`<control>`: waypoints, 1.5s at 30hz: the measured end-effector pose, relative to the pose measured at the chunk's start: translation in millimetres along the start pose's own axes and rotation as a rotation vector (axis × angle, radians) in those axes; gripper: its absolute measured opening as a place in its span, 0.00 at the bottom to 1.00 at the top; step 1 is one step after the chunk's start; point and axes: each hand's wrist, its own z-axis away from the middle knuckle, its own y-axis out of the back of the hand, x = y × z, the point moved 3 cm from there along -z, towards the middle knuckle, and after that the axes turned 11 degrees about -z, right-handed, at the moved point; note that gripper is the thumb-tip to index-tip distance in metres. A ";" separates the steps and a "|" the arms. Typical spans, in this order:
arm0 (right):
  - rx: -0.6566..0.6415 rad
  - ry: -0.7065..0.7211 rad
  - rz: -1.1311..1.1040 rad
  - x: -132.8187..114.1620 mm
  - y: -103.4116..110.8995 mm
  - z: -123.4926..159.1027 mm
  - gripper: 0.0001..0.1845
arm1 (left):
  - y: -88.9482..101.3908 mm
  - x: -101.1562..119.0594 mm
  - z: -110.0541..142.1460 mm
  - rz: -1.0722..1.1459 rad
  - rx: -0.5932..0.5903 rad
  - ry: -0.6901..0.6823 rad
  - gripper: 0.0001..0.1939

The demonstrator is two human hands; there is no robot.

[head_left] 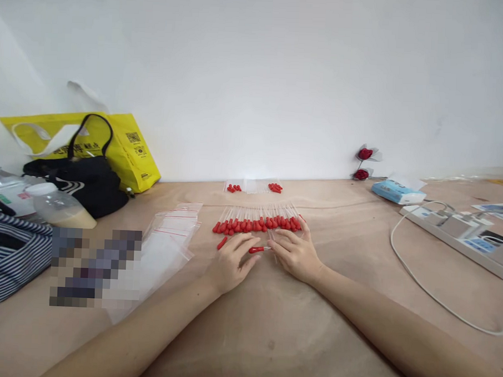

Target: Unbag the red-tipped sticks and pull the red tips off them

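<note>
- Dropper, one, red-bulbed [256, 250]: lies between your two hands, in front of the row, bulb toward the left and clear tube toward the right.
- Your left hand [234, 261], one: fingers bent, thumb and forefinger parted about the bulb; whether they grip it, you cannot be told from this view.
- Your right hand [295, 254], one: thumb and fingertips pinching the clear tube; an outer finger extends to the row's right end.
- Row of droppers [256, 225], one: more than twenty red bulbs face you, tubes pointing to the wall; overlap prevents an exact count.
- Loose red piece [221, 243], one: near your left hand, apart from the row.
- Red clusters at the wall, two: left cluster [234, 188] and right cluster [275, 187], with clear plastic between.
- Clear zip bags [172, 229], several, overlapping: on the tabletop [270, 334], to your left; exact number unreadable.
- Red roses [364, 154], two; blue tissue pack [397, 191], one: to your right.
</note>
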 end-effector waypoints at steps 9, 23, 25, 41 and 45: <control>-0.013 0.111 -0.035 -8.1 2.0 -3.0 0.08 | -5.5 3.2 1.6 -0.136 -0.037 -0.139 0.12; -0.050 0.140 -0.112 -11.2 4.2 -2.9 0.09 | 7.5 9.5 3.5 -0.194 0.022 -0.139 0.08; -0.050 0.151 -0.114 -11.8 4.8 -2.9 0.09 | 7.4 8.8 5.3 -0.187 0.016 -0.138 0.09; 0.010 0.034 -0.095 -2.6 9.8 1.3 0.07 | 12.1 -7.0 12.8 -0.192 -0.027 -0.075 0.10; -0.065 -0.107 -0.043 0.7 6.1 6.2 0.13 | 19.2 -21.8 12.2 -0.116 0.040 0.102 0.12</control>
